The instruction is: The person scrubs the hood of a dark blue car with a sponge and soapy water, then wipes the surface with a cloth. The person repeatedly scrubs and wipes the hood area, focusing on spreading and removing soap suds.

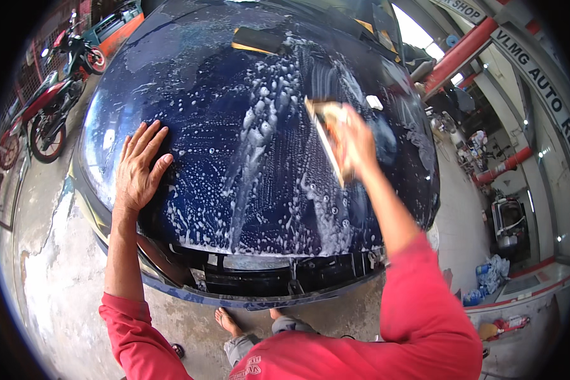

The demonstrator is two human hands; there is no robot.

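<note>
A dark blue car hood [215,164], wet and streaked with white suds, fills the middle of the view. My left hand [142,161] lies flat on its left side, fingers spread and nothing in them. On the right half, my right hand [356,140] grips a long, flat sanding block [326,136] with a pale edge. Motion blurs this hand, and the block's underside is hidden against the hood. Thick foam runs down the hood left of the block. A small white piece [374,102] rests beyond my right hand.
A dark flat pad with a yellow edge [257,40] lies on the far part of the hood. The car's front opening [259,280] gapes below the hood edge. Motorcycles [47,114] stand at left; red posts [459,57] and blue bottles [478,292] are at right.
</note>
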